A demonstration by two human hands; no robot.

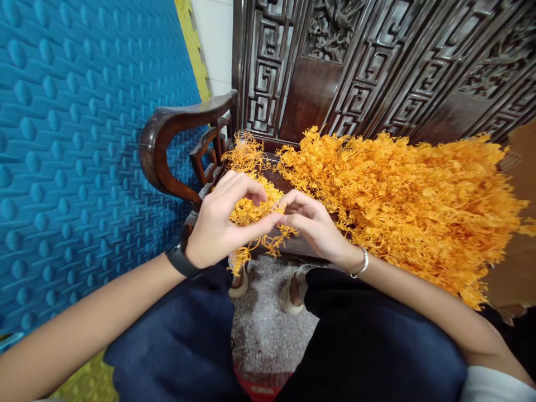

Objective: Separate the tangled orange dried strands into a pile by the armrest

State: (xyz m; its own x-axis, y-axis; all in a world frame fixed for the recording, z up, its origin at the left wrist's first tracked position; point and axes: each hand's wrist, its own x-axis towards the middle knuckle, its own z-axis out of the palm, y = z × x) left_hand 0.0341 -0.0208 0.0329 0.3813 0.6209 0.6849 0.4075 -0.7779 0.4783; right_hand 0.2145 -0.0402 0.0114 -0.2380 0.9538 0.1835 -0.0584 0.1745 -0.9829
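Flower bit [278, 207]: pinched in right hand [316, 223], against wide-curved left hand [221, 216], beside orange heap [410, 206] on bench [309, 100].

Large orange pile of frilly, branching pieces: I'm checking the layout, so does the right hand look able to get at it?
Probably yes: the right hand is beside the large orange pile, with nothing visible between them, though the hand seems to pinch a small yellow piece.

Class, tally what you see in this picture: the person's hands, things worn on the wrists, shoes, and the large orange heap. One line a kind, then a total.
Hands: 2 (left hand, right hand)
Wristwear: 2 (black band, silver bracelet)
Shoes: 2
Large orange heap: 1
Total: 7
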